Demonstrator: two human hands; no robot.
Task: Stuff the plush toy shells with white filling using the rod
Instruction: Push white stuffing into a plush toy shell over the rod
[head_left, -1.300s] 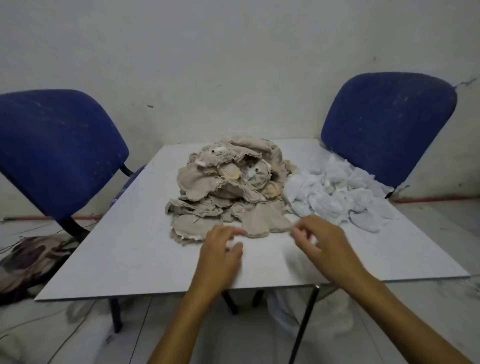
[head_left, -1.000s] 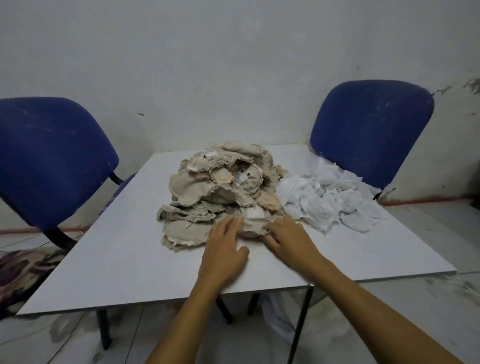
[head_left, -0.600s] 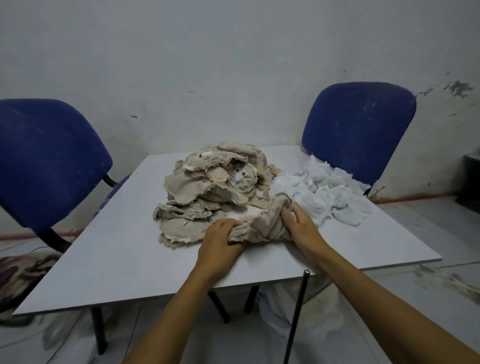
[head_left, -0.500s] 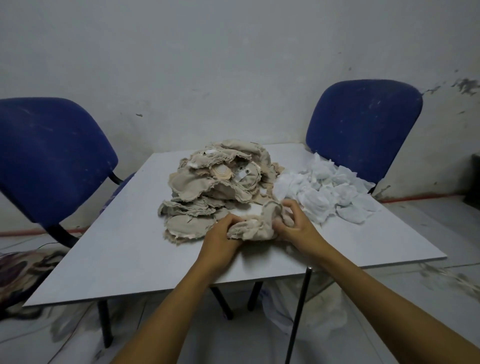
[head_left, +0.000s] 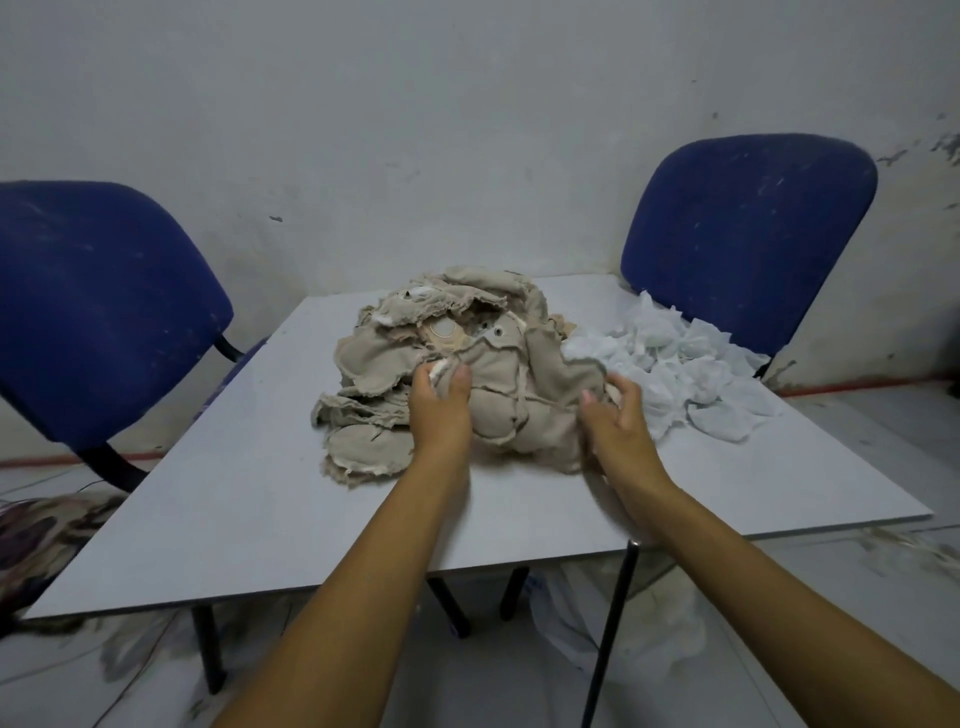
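A heap of beige plush toy shells (head_left: 415, 332) lies in the middle of the white table (head_left: 249, 509). One beige shell (head_left: 519, 400) is spread out and lifted between my hands at the heap's near side. My left hand (head_left: 441, 405) grips its left edge with curled fingers. My right hand (head_left: 618, 421) holds its right edge, fingers curled round the cloth. A pile of white filling pieces (head_left: 680, 364) sits to the right of the heap. A thin dark rod (head_left: 608, 634) stands at the table's near edge, below my right forearm.
Two blue chairs stand at the table, one on the left (head_left: 88, 306) and one at the back right (head_left: 743, 228). A grey wall is close behind. A white bag (head_left: 576, 618) lies on the floor under the table, and dark patterned cloth (head_left: 47, 540) at the far left.
My hands reached the heap's near edge, took hold of one beige shell and bunched it up. Now they have lifted it and pulled it open between them.
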